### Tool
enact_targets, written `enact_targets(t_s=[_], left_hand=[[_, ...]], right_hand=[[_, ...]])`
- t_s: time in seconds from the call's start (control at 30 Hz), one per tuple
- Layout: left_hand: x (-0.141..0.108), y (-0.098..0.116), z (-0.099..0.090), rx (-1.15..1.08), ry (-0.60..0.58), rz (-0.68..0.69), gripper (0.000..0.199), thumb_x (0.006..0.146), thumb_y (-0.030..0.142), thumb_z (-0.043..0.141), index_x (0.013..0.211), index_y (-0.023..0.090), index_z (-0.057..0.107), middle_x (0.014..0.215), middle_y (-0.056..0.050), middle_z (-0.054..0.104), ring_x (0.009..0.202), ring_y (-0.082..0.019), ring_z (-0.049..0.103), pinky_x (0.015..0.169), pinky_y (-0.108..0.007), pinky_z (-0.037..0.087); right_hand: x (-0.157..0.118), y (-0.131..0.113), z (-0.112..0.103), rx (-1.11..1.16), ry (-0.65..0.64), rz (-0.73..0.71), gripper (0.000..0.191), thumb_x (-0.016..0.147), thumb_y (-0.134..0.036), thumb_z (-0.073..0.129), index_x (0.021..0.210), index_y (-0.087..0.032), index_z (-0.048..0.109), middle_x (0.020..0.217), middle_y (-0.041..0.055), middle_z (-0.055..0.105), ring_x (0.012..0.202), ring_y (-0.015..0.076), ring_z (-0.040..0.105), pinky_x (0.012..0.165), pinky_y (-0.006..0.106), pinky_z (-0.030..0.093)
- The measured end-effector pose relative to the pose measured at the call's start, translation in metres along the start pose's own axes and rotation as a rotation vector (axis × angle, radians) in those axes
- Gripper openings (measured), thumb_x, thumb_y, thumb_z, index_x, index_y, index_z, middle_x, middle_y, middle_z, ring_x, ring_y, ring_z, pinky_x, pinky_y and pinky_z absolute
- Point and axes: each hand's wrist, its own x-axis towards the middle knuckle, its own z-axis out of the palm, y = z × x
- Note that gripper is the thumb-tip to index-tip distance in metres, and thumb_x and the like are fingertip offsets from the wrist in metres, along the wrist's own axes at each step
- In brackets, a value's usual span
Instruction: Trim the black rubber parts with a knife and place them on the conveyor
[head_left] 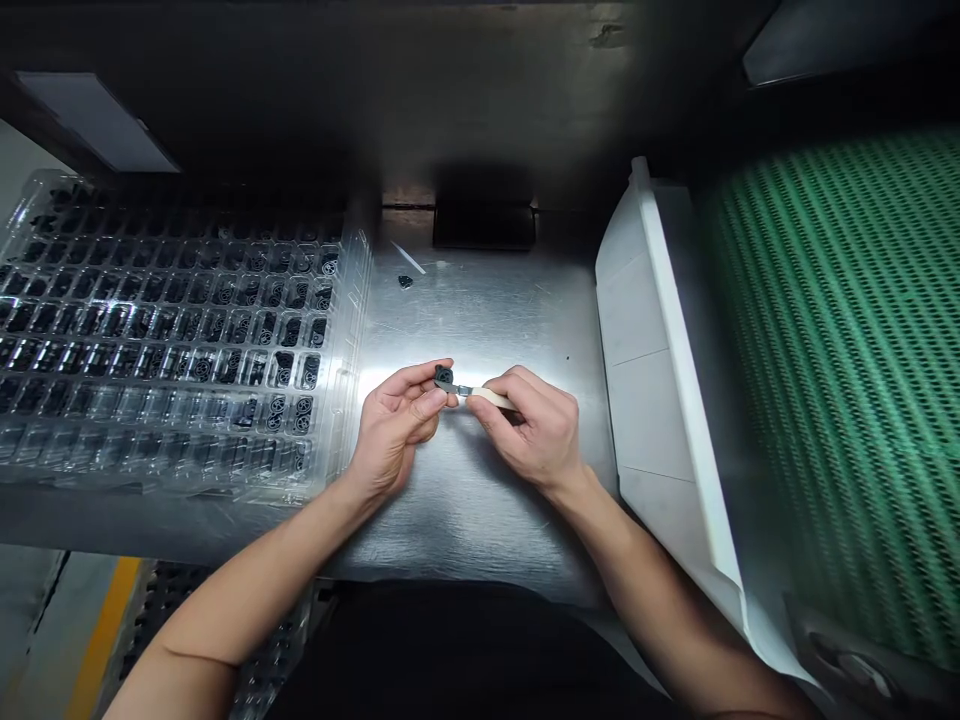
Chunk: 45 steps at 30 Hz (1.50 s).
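Observation:
Between thumb and fingers, my left hand (397, 425) pinches a small black part (443, 375) over the metal table (480, 520). My right hand (536, 425) is closed round the light-coloured handle of a small knife (491, 397). The knife's blade points left and reaches the black part, near my left thumb. Whether the edge touches the part or lies just over it, I cannot tell. Left of my hands is a clear plastic tray (341, 390) with rows of pockets, several holding black parts.
A white-walled bin (679, 330) stands at the right, beside a green ribbed belt (862, 380). Farther back on the table lie a small black piece (405, 282) and a thin pale strip (409, 258). A dark metal wall (487, 90) bounds the back.

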Motion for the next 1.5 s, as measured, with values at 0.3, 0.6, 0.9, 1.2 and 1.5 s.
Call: enact_targets(t_s=[0.3,0.6,0.9,1.2,1.5], left_hand=[[-0.002,0.002,0.002,0.015,0.029,-0.014,0.037,0.084,0.03,0.098,0.119,0.022,0.089,0.084,-0.005,0.077,0.047,0.001,0.027,0.047,-0.02,0.016],[-0.002,0.003,0.002,0.013,0.017,-0.017,0.035,0.086,0.029,0.098,0.119,0.023,0.089,0.083,-0.005,0.077,0.047,0.001,0.028,0.047,-0.019,0.017],[-0.002,0.001,0.002,0.015,0.02,-0.036,0.036,0.085,0.029,0.098,0.119,0.021,0.089,0.084,-0.005,0.076,0.047,0.001,0.028,0.047,-0.018,0.018],[-0.004,-0.004,0.002,0.044,-0.007,-0.121,0.041,0.08,0.032,0.102,0.116,0.019,0.089,0.084,-0.006,0.076,0.048,0.0,0.031,0.047,-0.018,0.018],[-0.005,-0.008,0.004,0.053,-0.041,-0.219,0.053,0.074,0.036,0.105,0.116,0.012,0.083,0.08,-0.006,0.075,0.05,-0.002,0.036,0.048,-0.019,0.016]], right_hand=[[0.001,0.0,-0.003,-0.009,-0.034,0.066,0.026,0.111,-0.037,0.071,0.091,-0.021,0.07,0.076,0.0016,0.067,0.062,0.0159,0.057,0.061,0.035,0.041],[0.0,0.001,-0.001,0.005,-0.008,0.038,0.026,0.112,-0.034,0.072,0.091,-0.02,0.068,0.076,0.0,0.063,0.061,0.0142,0.052,0.06,0.034,0.038],[0.002,-0.001,-0.002,0.038,-0.022,0.099,0.028,0.113,-0.036,0.069,0.09,-0.021,0.069,0.075,0.0002,0.063,0.061,0.0144,0.052,0.06,0.034,0.038],[0.004,-0.007,-0.002,0.334,0.011,0.278,0.028,0.107,-0.041,0.077,0.088,-0.021,0.071,0.078,-0.0002,0.062,0.067,0.0157,0.055,0.063,0.032,0.042],[0.001,-0.012,0.003,0.4,-0.049,0.261,0.028,0.113,-0.026,0.063,0.086,-0.021,0.065,0.08,-0.0002,0.064,0.069,0.0151,0.057,0.065,0.031,0.043]])
